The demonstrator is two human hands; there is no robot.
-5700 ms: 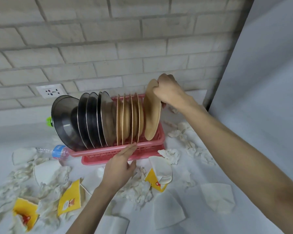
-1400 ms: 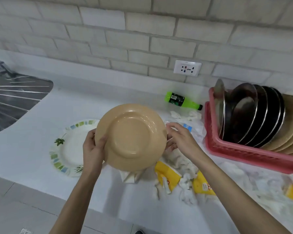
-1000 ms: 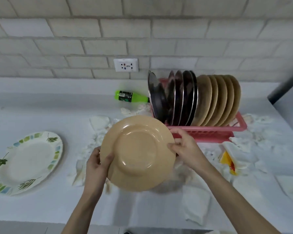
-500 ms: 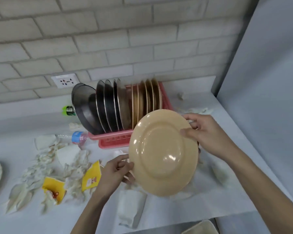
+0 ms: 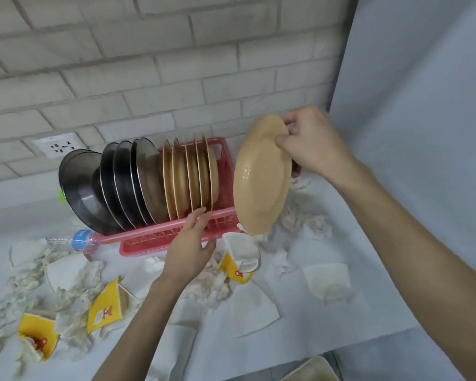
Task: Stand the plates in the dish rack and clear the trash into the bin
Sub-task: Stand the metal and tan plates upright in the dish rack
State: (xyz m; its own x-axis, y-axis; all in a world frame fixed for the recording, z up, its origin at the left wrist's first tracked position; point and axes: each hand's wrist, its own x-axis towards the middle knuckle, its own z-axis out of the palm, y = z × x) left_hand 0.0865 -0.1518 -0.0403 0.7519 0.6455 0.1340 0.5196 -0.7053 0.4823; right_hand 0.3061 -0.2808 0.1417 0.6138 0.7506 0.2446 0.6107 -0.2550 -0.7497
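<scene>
The tan plate (image 5: 261,182) has turned from facing the camera to nearly edge-on and now hangs just right of the pink rack (image 5: 154,239) at mid-frame. The left hand (image 5: 188,248) has let it go and lays straight fingers on the rack's front rim. The right hand (image 5: 313,145) pinches the plate's top rim. Crumpled paper (image 5: 308,224) and yellow cups (image 5: 105,309) litter the counter (image 5: 355,312) below.

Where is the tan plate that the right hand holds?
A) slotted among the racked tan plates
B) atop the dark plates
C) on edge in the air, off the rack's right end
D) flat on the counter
C: the right hand pinches the tan plate by its upper rim, on edge, just past the right end of the dish rack and not in it.
</scene>
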